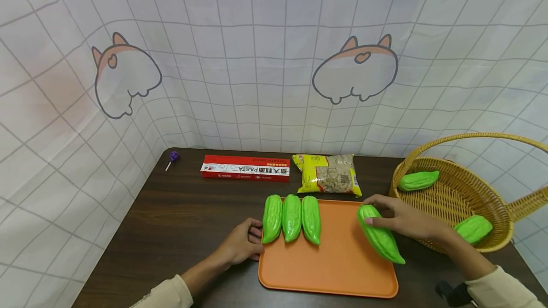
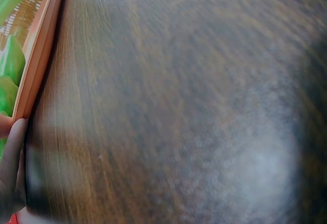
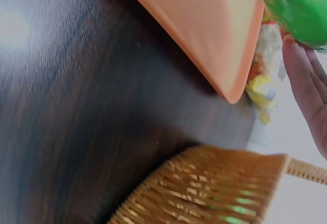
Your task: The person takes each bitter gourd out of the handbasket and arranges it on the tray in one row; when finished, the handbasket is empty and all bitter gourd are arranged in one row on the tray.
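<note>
In the head view my right hand [image 1: 396, 215] grips a green bitter melon [image 1: 378, 236] above the right side of an orange tray [image 1: 334, 265]. The right wrist view shows that bitter melon [image 3: 299, 6] close up, with my fingers against it. Three more bitter melons [image 1: 292, 217] lie side by side at the tray's left end. My left hand [image 1: 244, 244] holds the tray's left edge; in the left wrist view the thumb and fingers pinch the rim [image 2: 38, 60]. Two bitter melons [image 1: 418, 181] are in the wicker basket [image 1: 454, 189], one partly behind my right forearm.
Behind the tray lie a red pasta box [image 1: 245, 168] and a yellow bag of grain-like food [image 1: 328, 174]. A purple lollipop [image 1: 173, 157] sits at the table's far left corner. The basket's tall handle [image 1: 471, 136] arches at the right. A black object [image 1: 454, 293] is near my right sleeve.
</note>
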### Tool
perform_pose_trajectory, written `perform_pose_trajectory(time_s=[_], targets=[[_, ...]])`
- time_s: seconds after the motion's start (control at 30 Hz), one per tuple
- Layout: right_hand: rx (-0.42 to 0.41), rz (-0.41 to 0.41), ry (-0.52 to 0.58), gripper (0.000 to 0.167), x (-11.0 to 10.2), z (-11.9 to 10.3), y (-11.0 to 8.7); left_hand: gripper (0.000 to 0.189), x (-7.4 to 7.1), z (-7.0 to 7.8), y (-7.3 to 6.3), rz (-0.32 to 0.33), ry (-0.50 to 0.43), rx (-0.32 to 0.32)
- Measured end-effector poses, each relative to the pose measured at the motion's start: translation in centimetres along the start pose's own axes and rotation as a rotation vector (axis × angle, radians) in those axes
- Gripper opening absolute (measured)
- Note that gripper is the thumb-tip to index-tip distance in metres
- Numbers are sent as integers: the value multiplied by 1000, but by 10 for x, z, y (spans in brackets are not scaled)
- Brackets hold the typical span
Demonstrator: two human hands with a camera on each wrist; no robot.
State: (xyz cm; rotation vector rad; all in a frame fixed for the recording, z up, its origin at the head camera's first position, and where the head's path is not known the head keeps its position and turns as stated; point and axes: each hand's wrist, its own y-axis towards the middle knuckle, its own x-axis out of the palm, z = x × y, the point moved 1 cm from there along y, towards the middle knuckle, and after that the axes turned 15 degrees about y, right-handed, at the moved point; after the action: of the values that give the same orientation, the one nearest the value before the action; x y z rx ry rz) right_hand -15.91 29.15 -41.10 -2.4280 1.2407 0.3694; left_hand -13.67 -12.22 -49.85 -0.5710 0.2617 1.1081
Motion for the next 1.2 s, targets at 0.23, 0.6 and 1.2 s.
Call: perform_pose_trajectory(time_s=[0.23,0.6,1.2], targets=[[0,5,82,46,12,3,7,65,1,0,0,-6,-3,-7],[-41,-11,111,52,26,14,16,65,-1,0,1,-2,-4,8],[-13,-32,153,52,32,20,23,66,0,1,0,-6,-6,-6]])
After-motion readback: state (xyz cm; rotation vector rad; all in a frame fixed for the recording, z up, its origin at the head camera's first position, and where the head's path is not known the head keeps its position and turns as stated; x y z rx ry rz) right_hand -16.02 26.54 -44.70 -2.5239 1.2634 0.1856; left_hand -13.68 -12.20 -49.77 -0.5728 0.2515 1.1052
